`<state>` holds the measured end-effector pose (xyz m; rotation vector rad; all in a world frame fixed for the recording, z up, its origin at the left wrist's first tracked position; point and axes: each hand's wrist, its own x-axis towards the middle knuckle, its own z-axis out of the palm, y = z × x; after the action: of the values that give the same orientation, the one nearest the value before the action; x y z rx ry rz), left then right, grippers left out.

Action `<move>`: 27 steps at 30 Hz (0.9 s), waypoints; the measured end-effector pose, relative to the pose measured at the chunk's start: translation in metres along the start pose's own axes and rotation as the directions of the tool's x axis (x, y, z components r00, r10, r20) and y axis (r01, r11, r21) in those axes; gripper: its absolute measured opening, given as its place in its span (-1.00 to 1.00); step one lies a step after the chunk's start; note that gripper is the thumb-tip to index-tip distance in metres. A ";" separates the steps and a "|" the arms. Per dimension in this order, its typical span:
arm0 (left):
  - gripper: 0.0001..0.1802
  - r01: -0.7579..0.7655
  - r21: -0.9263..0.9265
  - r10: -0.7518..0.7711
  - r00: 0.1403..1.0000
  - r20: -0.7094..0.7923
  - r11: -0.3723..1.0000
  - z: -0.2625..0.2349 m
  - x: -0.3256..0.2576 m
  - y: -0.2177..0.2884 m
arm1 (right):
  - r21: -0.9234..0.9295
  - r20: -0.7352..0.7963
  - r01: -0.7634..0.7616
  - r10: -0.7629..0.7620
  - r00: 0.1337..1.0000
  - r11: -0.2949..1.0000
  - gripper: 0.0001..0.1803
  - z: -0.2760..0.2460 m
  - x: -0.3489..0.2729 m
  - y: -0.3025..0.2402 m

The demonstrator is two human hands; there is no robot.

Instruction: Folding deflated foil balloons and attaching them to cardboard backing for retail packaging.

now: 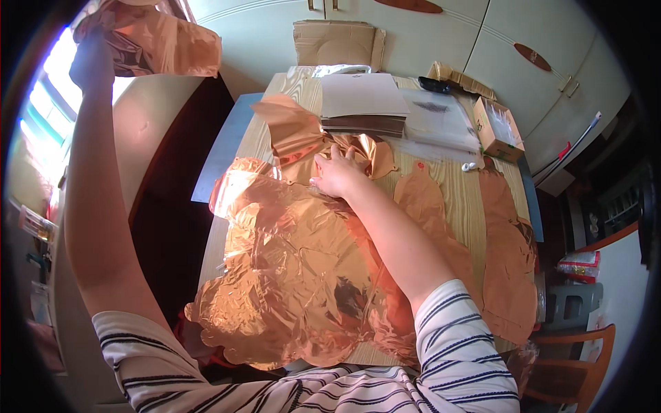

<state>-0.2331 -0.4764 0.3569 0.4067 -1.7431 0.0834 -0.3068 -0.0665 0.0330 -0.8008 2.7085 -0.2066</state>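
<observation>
My left hand is raised far out at the upper left, closed on a shiny rose-gold foil balloon that hangs flat and uninflated; the fingers are partly lost in glare. On the table, my right hand lies with fingers spread on a crumpled copper foil balloon near the middle. Just below that hand, a large wrinkled foil balloon covers the near left part of the table. Two more flat foil balloons, one long and one wider, lie to the right.
A stack of white sheets sits at the table's back beside clear plastic sleeves. An open cardboard box stands at the back right. A wooden chair is at the lower right, with pale cabinets behind the table.
</observation>
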 end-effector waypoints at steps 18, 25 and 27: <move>-0.70 -0.214 -0.856 0.717 0.658 0.230 0.471 -0.133 -0.317 0.268 | -0.312 -0.761 0.427 -0.493 0.423 0.849 -0.22 -0.082 -0.226 0.055; -0.47 -0.197 -0.892 0.685 0.712 0.156 0.408 -0.208 -0.369 0.294 | 0.399 -0.564 0.333 -0.058 0.824 0.855 -0.88 -0.056 -0.285 0.114; -0.45 -0.193 -0.936 0.796 0.591 0.128 0.294 -0.227 -0.398 0.273 | 0.556 -0.538 0.181 0.185 0.823 0.811 -0.83 -0.062 -0.282 0.135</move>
<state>-0.0440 -0.0691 0.0685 -1.1035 -2.2040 -0.5112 -0.1710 0.2046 0.1326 -0.5955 2.8623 -1.4289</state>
